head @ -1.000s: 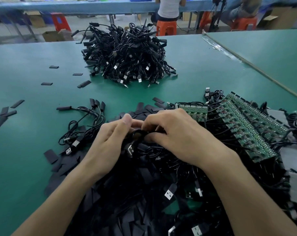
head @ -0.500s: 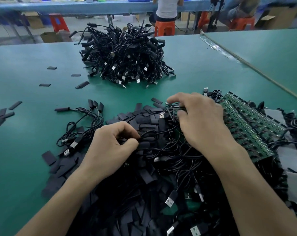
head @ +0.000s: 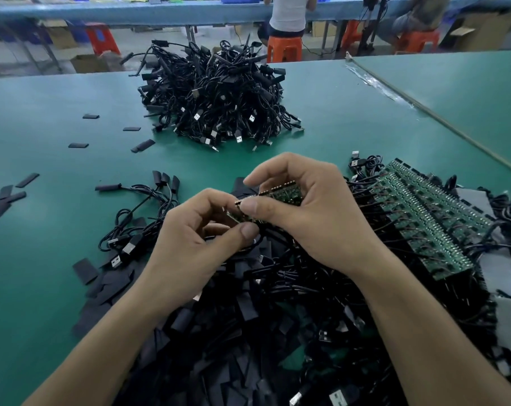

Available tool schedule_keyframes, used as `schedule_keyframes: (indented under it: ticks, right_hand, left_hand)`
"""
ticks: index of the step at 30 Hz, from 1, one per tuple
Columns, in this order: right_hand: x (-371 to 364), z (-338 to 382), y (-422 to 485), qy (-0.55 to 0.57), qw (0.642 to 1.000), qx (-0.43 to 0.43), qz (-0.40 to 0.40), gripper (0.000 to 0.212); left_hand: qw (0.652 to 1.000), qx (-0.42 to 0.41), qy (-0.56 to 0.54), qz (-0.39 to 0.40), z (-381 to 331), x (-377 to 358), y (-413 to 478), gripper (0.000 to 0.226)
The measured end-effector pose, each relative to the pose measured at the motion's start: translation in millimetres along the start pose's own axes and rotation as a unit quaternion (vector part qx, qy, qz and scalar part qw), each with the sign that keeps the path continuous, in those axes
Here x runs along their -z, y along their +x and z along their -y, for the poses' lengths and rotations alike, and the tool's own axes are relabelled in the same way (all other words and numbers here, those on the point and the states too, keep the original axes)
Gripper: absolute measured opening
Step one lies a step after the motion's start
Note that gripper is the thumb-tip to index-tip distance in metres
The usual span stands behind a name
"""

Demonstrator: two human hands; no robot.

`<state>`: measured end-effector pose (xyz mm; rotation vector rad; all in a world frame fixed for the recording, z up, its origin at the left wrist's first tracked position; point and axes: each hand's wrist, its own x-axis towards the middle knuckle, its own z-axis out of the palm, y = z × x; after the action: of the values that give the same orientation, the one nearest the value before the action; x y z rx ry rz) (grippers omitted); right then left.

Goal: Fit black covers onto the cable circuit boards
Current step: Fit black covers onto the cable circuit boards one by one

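While left hand [head: 195, 241] and right hand [head: 318, 221] pinch a board strip [head: 288, 194], covers [head: 113, 284] and cables [head: 280, 278] crowd beneath.

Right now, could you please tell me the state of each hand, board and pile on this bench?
left hand, pinching one end of the circuit board strip.
right hand, pinching the same strip.
circuit board strip, bare, held above the heap.
circuit board panels, uncovered, lying at the right, wired.
loose black covers, heaped, unfitted.
far cable pile, heaped, untouched.
small cable bundle, covered ends, lying on the green table.
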<state>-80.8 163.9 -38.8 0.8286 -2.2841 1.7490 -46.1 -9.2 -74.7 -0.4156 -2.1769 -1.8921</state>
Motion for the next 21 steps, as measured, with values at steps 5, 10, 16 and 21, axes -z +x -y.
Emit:
schedule_keyframes:
  ticks: [5, 10, 16, 21]
  right_hand:
    - [-1.6, -0.4, 0.9, 0.011, 1.000, -0.004, 0.003, 0.015]
    - [0.9, -4.8, 4.0, 0.013, 0.989, -0.004, -0.148, 0.019]
    - [-0.7, -4.9, 2.9, 0.106, 0.987, -0.064, -0.102, 0.015]
    - [-4.5, 0.2, 0.6, 0.202, 0.971, -0.118, -0.058, 0.012]
  left_hand:
    - [1.000, -0.018, 0.019, -0.004, -0.1, 1.4, 1.6, 0.027]
    - [0.998, 0.030, 0.045, -0.033, 1.8, 7.1, 2.0, 0.016]
    - [0.995, 0.008, 0.090, -0.032, -5.9, 3.4, 1.0, 0.024]
    - [0.993, -0.024, 0.101, -0.058, -9.9, 2.2, 1.9, 0.017]
